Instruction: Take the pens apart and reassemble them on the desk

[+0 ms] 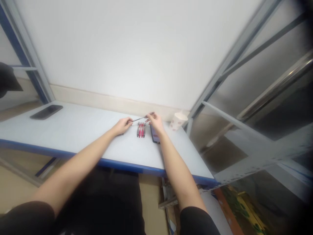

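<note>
My left hand and my right hand reach out over a white shelf and together pinch a thin dark pen, one hand at each end, a little above the surface. Both hands have their fingers closed on it. Just below the held pen, a small row of red and grey pens lies on the shelf between my hands. A dark phone lies partly under my right wrist.
A white paper cup with red dots stands at the shelf's right end by a grey metal upright. Another dark phone lies at the far left. The shelf has a blue front edge; a white wall is behind.
</note>
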Action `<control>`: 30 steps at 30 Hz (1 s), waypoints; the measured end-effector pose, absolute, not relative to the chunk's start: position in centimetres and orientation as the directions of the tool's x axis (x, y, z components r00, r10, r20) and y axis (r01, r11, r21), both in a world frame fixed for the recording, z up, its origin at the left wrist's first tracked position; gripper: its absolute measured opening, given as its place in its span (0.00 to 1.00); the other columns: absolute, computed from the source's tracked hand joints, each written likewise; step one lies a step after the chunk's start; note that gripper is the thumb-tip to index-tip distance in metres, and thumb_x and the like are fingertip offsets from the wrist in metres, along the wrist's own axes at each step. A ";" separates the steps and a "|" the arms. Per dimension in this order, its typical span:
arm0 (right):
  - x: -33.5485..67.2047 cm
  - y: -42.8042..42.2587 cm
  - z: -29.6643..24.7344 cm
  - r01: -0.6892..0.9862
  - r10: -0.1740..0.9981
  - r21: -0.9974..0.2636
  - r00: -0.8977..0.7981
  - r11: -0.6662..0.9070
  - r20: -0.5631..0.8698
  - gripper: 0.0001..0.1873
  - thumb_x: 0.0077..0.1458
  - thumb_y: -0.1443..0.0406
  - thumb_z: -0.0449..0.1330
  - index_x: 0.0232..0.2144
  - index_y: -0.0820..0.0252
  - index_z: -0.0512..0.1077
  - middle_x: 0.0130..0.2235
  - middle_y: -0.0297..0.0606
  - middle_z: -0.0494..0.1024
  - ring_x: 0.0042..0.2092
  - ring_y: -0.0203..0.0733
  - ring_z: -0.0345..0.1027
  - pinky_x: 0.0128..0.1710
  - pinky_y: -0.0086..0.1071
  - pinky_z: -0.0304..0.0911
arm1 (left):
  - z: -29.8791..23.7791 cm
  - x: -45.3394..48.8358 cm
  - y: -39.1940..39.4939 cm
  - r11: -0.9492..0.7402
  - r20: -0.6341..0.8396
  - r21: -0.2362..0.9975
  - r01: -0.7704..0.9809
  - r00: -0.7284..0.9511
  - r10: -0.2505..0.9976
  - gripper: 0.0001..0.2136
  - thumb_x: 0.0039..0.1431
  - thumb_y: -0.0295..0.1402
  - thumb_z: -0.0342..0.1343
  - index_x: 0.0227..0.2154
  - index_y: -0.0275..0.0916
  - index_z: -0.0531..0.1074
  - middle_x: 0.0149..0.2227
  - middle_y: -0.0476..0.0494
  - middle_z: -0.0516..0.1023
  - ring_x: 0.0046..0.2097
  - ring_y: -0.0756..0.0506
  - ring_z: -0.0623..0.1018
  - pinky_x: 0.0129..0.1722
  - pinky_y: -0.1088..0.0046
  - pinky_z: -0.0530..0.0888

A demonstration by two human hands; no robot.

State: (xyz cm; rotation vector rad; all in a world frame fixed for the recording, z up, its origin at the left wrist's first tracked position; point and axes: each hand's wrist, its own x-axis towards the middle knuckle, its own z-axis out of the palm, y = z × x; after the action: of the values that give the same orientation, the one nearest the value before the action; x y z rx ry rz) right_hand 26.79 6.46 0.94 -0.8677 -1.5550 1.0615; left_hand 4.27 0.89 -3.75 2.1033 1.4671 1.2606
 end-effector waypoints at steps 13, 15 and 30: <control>27.4 7.4 0.5 -0.031 0.922 -0.951 -0.235 0.309 0.307 0.24 0.45 0.48 0.69 0.35 0.58 0.69 0.36 0.39 0.82 0.29 0.35 0.73 0.25 0.27 0.61 | -4.1 4.2 1.1 -0.434 0.479 0.631 0.643 0.117 0.870 0.13 0.67 0.41 0.52 0.44 0.39 0.76 0.36 0.42 0.83 0.36 0.41 0.79 0.42 0.64 0.74; 27.4 7.6 0.3 -0.037 0.925 -0.957 -0.247 0.289 0.289 0.25 0.45 0.48 0.70 0.35 0.59 0.70 0.37 0.40 0.82 0.30 0.35 0.73 0.26 0.26 0.62 | -4.0 4.2 1.0 -0.432 0.474 0.627 0.648 0.123 0.872 0.14 0.67 0.41 0.52 0.44 0.39 0.76 0.35 0.43 0.83 0.36 0.41 0.78 0.41 0.64 0.74; 27.5 7.1 -0.3 -0.032 0.818 -0.980 -0.546 0.194 0.180 0.23 0.44 0.58 0.76 0.41 0.62 0.78 0.33 0.39 0.83 0.35 0.40 0.79 0.34 0.30 0.71 | -4.1 4.3 0.8 -0.495 0.476 0.596 0.632 0.219 0.852 0.17 0.70 0.44 0.47 0.40 0.39 0.77 0.31 0.45 0.82 0.34 0.43 0.78 0.40 0.67 0.74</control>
State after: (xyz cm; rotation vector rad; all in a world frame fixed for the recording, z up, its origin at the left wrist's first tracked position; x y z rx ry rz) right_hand 27.49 7.08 -0.32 -0.7450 -1.7255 1.4424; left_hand 4.28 0.83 -4.08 2.2217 1.3960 1.1471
